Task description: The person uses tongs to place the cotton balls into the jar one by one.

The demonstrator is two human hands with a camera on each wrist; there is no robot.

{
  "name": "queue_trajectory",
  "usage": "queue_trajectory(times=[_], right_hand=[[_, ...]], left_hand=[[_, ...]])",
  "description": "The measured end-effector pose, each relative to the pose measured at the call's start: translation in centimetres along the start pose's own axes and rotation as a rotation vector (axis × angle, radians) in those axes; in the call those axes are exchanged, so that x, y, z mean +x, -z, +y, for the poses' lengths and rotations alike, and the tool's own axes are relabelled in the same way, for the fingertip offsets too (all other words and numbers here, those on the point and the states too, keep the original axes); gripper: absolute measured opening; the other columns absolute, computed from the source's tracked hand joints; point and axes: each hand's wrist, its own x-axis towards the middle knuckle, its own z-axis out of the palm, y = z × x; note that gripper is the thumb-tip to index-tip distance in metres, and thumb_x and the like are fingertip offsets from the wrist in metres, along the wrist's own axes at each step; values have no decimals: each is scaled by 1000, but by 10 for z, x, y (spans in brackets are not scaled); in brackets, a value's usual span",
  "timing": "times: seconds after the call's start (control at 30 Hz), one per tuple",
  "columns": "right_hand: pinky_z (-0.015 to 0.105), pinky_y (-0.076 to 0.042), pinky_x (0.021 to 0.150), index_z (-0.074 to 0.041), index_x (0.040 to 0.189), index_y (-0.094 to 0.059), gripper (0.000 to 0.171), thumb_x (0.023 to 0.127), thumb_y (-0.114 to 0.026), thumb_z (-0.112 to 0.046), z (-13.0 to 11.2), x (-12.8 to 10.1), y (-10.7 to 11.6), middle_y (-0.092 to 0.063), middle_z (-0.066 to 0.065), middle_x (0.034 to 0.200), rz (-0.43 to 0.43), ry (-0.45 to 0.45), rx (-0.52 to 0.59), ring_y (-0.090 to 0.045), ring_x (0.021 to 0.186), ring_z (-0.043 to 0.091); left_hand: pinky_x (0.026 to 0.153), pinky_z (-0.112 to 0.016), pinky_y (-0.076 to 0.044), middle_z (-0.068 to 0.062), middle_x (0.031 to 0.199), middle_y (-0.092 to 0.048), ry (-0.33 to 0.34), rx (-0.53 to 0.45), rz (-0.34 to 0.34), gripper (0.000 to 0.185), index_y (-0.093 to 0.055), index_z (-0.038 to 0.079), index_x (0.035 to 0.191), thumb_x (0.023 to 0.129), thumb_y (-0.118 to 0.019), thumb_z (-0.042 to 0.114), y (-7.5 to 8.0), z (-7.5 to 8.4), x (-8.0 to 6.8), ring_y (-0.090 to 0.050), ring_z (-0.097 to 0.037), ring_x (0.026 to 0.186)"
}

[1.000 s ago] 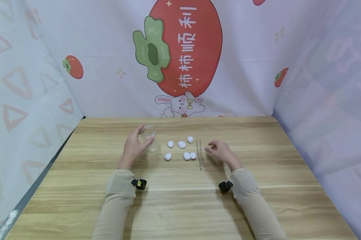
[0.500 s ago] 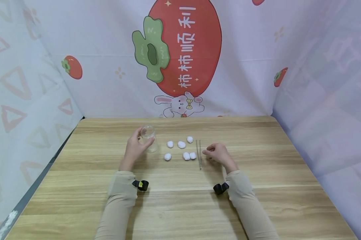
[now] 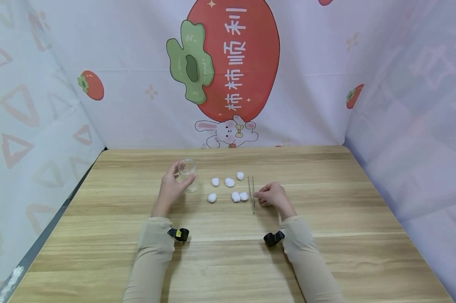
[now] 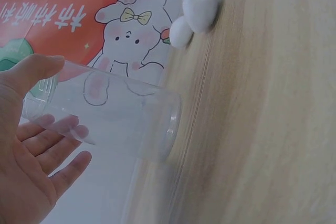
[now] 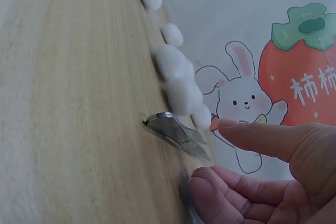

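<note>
My left hand (image 3: 172,185) grips a clear jar (image 3: 192,187) standing on the table, thumb on the near side and fingers behind it. The left wrist view shows the jar (image 4: 121,106) with the thumb and fingertips around its upper part. Metal tweezers (image 3: 253,208) lie on the table, closed end toward me and tips spread apart. Just right of them is my right hand (image 3: 274,195), fingertips right at one arm of the tweezers. In the right wrist view, thumb and index finger are parted beside the tweezers (image 5: 176,132), with nothing pinched between them.
Several white cotton balls lie between the jar and the tweezers, among them a near left one (image 3: 212,198) and a touching pair (image 3: 236,197). A printed cloth backdrop (image 3: 137,113) rises behind the wooden table (image 3: 228,265).
My right hand has moved left and slightly down, up to the tweezers, its fingers drawing in a little. The left hand stays on the jar; the cotton balls have not moved.
</note>
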Motion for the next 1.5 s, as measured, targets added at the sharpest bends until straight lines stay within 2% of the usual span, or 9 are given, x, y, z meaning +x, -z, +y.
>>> queue_trajectory(times=[0.17,0.33,0.63,1.13,1.5], right_hand=[[18,-59,53,5,91,-68,20,81,-76,-11,-4,0,-3,-64,1,67,21,-19,13,-60,55,6],[15,-55,49,2,87,-68,18,80,-77,-11,-5,2,-7,-62,0,65,50,-33,-29,-58,53,6],[16,-55,48,-2,82,-69,20,75,-82,-15,-7,0,-15,-67,3,70,68,-46,-101,-60,53,8],[16,-47,45,-5,74,-67,23,72,-85,-21,-8,-1,-26,-62,0,59,118,-43,-187,-58,48,9],[15,-46,42,-5,71,-68,21,73,-84,-18,-4,1,-28,-62,0,56,150,-24,-187,-55,44,7]], left_hand=[[114,-49,-45,-22,139,-53,20,-17,-17,68,-41,3,140,84,-75,20,0,-1,-1,-49,-37,132],[115,-49,-44,-24,140,-51,31,-24,-26,70,-40,3,142,84,-75,20,-2,-5,-1,-49,-38,131],[115,-49,-44,-25,140,-51,31,-36,-16,69,-39,3,143,85,-74,19,-4,-5,-4,-49,-39,131],[118,-50,-40,-27,143,-47,41,-91,-16,72,-33,1,146,87,-71,17,-8,-14,-8,-46,-41,134],[117,-49,-41,-26,141,-48,0,-125,-7,67,-39,-1,141,85,-72,13,-12,-18,-6,-48,-40,132]])
